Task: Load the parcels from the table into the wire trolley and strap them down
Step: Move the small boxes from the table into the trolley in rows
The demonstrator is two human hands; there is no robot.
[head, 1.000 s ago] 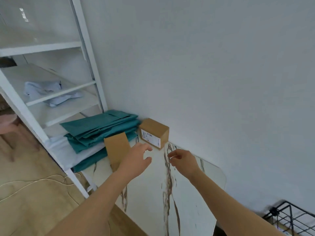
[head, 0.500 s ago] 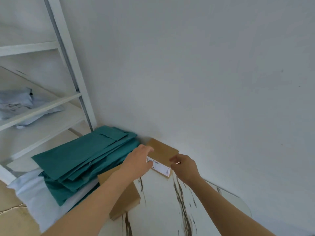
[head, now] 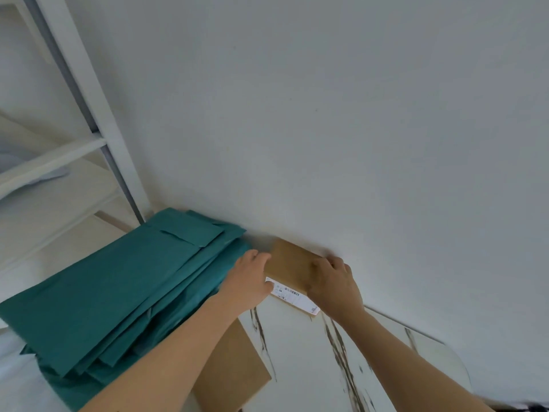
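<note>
A small brown cardboard parcel (head: pixel 289 267) with a white shipping label on its near side stands on the white marble-patterned table (head: pixel 300 352), against the wall. My left hand (head: pixel 248 282) grips its left side, fingers curled over the edge. My right hand (head: pixel 332 281) grips its right side, fingers over the top. A flat brown parcel (head: pixel 234 373) lies on the table under my left forearm. The wire trolley is out of view.
A thick stack of teal mailer bags (head: pixel 118 292) lies left of the box, on white sheets. A white metal shelf rack (head: pixel 89 114) stands at the left with a pale bag on a shelf. The grey wall (head: pixel 356 114) is directly behind.
Both hands have reached forward and closed on the sides of the small box. The view has moved closer and tilted up; the trolley corner has dropped out of sight.
</note>
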